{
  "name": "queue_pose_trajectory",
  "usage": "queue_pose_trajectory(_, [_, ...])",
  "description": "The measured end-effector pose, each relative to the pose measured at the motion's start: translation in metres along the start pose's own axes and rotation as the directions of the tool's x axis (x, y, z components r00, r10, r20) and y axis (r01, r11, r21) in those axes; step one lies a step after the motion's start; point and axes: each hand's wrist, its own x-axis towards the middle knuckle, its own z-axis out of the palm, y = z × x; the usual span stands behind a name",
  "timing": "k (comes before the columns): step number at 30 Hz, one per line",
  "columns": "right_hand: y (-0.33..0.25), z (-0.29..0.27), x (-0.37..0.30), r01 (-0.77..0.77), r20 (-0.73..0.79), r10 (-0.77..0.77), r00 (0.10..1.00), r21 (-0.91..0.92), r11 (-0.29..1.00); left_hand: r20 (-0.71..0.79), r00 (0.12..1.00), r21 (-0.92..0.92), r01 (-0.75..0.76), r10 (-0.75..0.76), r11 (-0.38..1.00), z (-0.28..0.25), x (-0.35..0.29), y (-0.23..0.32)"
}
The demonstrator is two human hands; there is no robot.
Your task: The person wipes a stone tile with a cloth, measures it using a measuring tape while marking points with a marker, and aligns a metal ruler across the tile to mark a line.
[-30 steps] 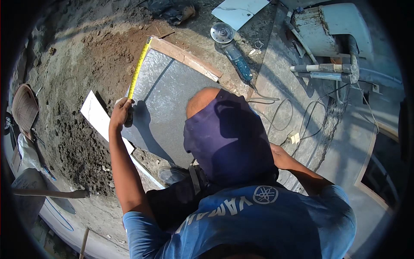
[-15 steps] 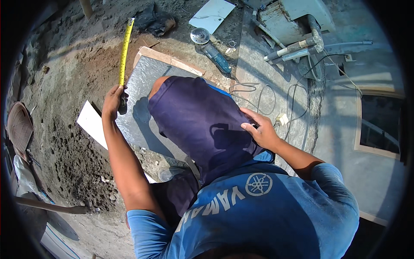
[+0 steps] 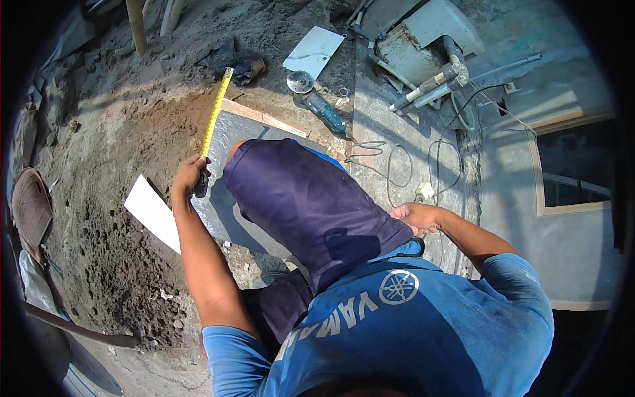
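Note:
My left hand [image 3: 190,177] is closed round the dark case of a tape measure [image 3: 216,114]. Its yellow blade sticks out away from me, past the edge of a grey slab [image 3: 246,126]. My right hand [image 3: 419,217] is at the hip of my dark shorts [image 3: 304,192], with its fingers curled in against the cloth. Whether those fingers pinch the cloth or some small thing is hidden. My bent leg covers much of the slab. A white tile piece [image 3: 153,210] lies on the ground beside my left forearm.
Beyond my knee lies an angle grinder [image 3: 323,110] with its cord [image 3: 370,149] looped over the concrete. A white sheet [image 3: 313,51], a black plastic bag [image 3: 231,61] and pipes [image 3: 436,86] are farther off. Loose soil [image 3: 112,258] is on the left, a framed wall opening [image 3: 574,169] on the right.
My right hand has slid from the top of my thigh back to my hip, and its fingers have curled in. The view has shifted; the tape measure stays in my left hand.

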Motion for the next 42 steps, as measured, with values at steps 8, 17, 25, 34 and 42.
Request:
queue_pose_trajectory(8, [-0.018, 0.046, 0.018, 0.545, -0.178, -0.517, 0.837, 0.339, 0.766, 0.033, 0.999, 0.015, 0.004, -0.005, 1.000, -0.003, -0.002, -0.023])
queue_pose_trajectory(17, [-0.026, 0.046, 0.017, 0.179, 0.040, -0.209, 0.977, 0.375, 0.910, 0.006, 0.998, -0.228, -0.057, 0.060, 0.972, -0.025, -0.044, 0.042])
queue_pose_trajectory(25, [-0.016, 0.035, 0.050, 0.474, 0.043, -0.529, 0.848, 0.387, 0.791, 0.060, 0.964, -0.093, -0.254, 0.260, 0.963, -0.031, -0.076, 0.094])
queue_pose_trajectory(34, [-0.046, 0.061, 0.005, 0.688, -0.028, -0.743, 0.669, -0.354, 0.633, 0.421, 0.858, 0.610, -0.507, 0.293, 0.608, 0.076, -0.133, 0.182])
queue_pose_trajectory(42, [-0.031, 0.066, 0.008, 0.483, -0.106, -0.534, 0.839, -0.307, 0.820, 0.483, 0.869, 0.807, -0.490, 0.109, 0.329, 0.137, -0.181, 0.192])
